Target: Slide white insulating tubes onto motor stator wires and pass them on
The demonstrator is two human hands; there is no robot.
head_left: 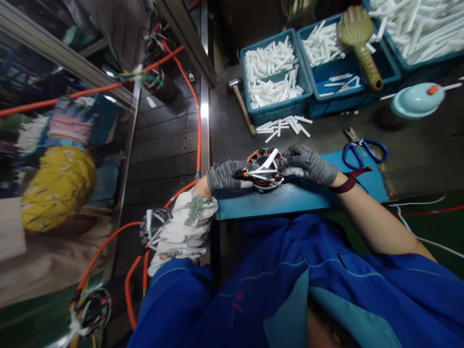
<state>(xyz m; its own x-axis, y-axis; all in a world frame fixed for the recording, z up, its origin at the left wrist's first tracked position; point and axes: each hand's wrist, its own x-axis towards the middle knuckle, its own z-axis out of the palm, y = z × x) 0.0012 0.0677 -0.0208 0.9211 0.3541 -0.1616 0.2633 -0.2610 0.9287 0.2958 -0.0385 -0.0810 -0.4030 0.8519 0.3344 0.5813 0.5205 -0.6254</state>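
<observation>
Grasp two-handed: the grey-gloved left hand (230, 175) and grey-gloved right hand (308, 164) hold opposite sides of a round, red-and-black wound coil with white tubes (267, 170), over the flat blue board (241, 207) at the near edge of the dark worktop (324, 133), blue-handled metal scissors (359, 142) at the board's far right corner.

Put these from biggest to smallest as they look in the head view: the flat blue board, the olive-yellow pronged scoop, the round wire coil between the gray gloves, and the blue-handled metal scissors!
1. Blue board
2. Pronged scoop
3. Wire coil and scissors: too alike to rank
</observation>
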